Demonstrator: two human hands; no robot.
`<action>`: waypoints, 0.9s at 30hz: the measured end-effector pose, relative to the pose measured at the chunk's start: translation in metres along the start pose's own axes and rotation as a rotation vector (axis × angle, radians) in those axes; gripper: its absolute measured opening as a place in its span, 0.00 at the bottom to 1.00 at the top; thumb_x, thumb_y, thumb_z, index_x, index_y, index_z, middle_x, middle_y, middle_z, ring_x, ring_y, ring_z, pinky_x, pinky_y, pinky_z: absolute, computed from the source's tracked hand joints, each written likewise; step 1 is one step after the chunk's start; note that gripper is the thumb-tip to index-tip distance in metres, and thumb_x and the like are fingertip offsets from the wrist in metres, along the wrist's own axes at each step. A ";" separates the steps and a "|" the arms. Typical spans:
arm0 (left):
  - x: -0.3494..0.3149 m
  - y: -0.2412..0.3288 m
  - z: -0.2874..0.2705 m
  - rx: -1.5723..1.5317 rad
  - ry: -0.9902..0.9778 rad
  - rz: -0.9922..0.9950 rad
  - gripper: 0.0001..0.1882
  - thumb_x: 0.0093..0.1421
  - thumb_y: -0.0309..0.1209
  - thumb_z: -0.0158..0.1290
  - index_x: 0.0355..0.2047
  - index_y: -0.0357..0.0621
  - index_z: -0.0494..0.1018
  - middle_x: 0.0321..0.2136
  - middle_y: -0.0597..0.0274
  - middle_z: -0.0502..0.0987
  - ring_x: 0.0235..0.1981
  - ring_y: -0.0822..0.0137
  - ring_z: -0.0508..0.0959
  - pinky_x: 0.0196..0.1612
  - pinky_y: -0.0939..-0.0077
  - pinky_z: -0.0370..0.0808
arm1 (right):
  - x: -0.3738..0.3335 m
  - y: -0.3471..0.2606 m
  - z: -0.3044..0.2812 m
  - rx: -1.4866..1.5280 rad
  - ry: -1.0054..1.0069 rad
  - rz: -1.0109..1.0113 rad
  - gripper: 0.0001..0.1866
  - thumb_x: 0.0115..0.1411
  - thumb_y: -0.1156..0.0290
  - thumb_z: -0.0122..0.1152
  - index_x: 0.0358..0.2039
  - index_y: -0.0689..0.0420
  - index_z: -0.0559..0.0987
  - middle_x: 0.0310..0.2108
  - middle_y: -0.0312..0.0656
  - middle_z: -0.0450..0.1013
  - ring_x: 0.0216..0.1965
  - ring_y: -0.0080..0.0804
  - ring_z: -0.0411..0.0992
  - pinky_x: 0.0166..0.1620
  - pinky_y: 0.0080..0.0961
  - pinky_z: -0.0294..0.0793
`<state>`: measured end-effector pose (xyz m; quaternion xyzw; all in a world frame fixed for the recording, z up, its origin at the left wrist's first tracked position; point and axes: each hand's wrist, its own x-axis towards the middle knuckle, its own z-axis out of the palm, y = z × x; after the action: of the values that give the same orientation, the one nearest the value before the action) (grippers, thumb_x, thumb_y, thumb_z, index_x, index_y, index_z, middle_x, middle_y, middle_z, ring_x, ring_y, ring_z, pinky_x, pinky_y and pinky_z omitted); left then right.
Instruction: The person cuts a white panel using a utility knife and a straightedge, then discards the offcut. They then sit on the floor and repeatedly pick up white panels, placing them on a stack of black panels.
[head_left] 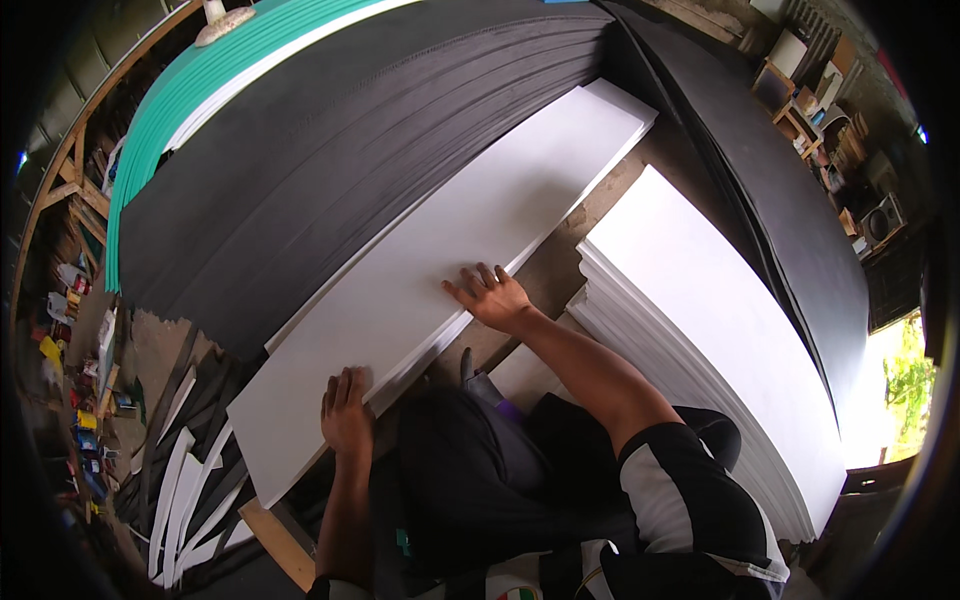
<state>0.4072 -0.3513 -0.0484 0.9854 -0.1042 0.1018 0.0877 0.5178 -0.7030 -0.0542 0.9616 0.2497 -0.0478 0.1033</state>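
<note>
A long white foam-like sheet [430, 240] lies slantwise in front of me, with at least one more white layer showing along its edges. My left hand [347, 410] rests on its near edge toward the lower left end, fingers stretched out flat on top. Farther along the same edge lies my right hand [490, 297], its fingers spread on the white surface. Neither hand appears to grip anything, though the undersides of both are hidden.
Dark sheets [330, 170] are piled behind the white one, with green sheets [140, 170] at the far left. A stack of white sheets [710, 310] stands close on my right, beside a large dark sheet [800, 230]. White offcut strips [180, 490] litter the lower left.
</note>
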 end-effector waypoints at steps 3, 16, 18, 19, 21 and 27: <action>0.002 -0.006 0.006 -0.086 0.048 0.097 0.32 0.55 0.19 0.59 0.62 0.51 0.74 0.61 0.57 0.76 0.63 0.49 0.74 0.64 0.53 0.73 | 0.010 0.012 0.015 -0.059 0.095 0.064 0.32 0.74 0.65 0.42 0.77 0.51 0.53 0.73 0.57 0.58 0.71 0.61 0.61 0.70 0.57 0.63; -0.010 -0.026 0.064 0.048 -0.077 -0.067 0.42 0.58 0.31 0.63 0.73 0.66 0.61 0.72 0.59 0.62 0.73 0.43 0.60 0.71 0.37 0.61 | 0.020 0.028 0.049 -0.114 0.195 -0.088 0.42 0.66 0.70 0.56 0.77 0.30 0.53 0.72 0.49 0.61 0.70 0.55 0.64 0.66 0.55 0.69; -0.009 -0.023 0.068 -0.042 -0.068 -0.088 0.41 0.57 0.31 0.63 0.71 0.65 0.63 0.72 0.59 0.63 0.73 0.42 0.60 0.71 0.36 0.61 | 0.020 0.026 0.054 -0.107 0.210 -0.080 0.43 0.64 0.73 0.56 0.76 0.30 0.55 0.70 0.49 0.63 0.69 0.54 0.65 0.65 0.52 0.72; -0.012 -0.024 0.067 -0.087 -0.045 -0.085 0.40 0.57 0.31 0.64 0.70 0.65 0.65 0.71 0.59 0.63 0.73 0.42 0.60 0.71 0.36 0.61 | 0.018 0.028 0.057 -0.124 0.161 -0.054 0.43 0.63 0.74 0.57 0.76 0.31 0.57 0.69 0.49 0.64 0.68 0.54 0.66 0.65 0.51 0.73; -0.018 -0.028 0.063 -0.053 -0.062 -0.104 0.40 0.56 0.33 0.65 0.69 0.67 0.66 0.71 0.59 0.63 0.72 0.40 0.60 0.70 0.33 0.60 | 0.015 0.037 0.063 -0.097 0.295 -0.110 0.42 0.61 0.76 0.57 0.74 0.32 0.61 0.67 0.50 0.67 0.66 0.53 0.69 0.61 0.46 0.77; -0.026 -0.037 0.063 -0.065 -0.154 -0.170 0.45 0.56 0.44 0.68 0.72 0.76 0.61 0.74 0.58 0.57 0.75 0.38 0.53 0.70 0.22 0.51 | 0.011 0.047 0.077 -0.098 0.286 -0.040 0.42 0.58 0.78 0.58 0.73 0.31 0.65 0.68 0.50 0.66 0.68 0.52 0.67 0.61 0.44 0.78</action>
<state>0.4026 -0.3227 -0.1205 0.9922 -0.0302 0.0145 0.1198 0.5473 -0.7550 -0.1229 0.9473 0.2828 0.0997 0.1124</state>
